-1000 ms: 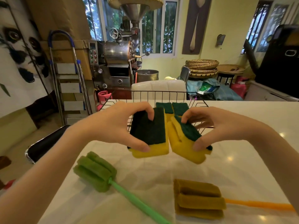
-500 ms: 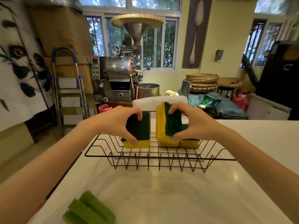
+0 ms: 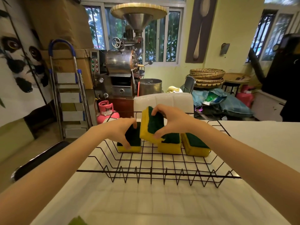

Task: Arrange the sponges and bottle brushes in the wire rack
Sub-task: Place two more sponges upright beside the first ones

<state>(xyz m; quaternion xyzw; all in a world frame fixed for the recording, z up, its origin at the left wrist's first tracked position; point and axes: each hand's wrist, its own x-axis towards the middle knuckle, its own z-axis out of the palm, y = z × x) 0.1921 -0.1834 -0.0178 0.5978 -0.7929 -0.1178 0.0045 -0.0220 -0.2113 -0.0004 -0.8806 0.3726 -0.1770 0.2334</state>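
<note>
Gripping one sponge each, left hand (image 3: 121, 133) low, right hand (image 3: 170, 120) above rack (image 3: 155, 173).

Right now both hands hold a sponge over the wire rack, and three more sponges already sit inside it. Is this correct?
Not quite: the head view shows two more sponges sitting in the wire rack, not three. The left hand grips one sponge and the right hand another sponge, as you said.
</note>
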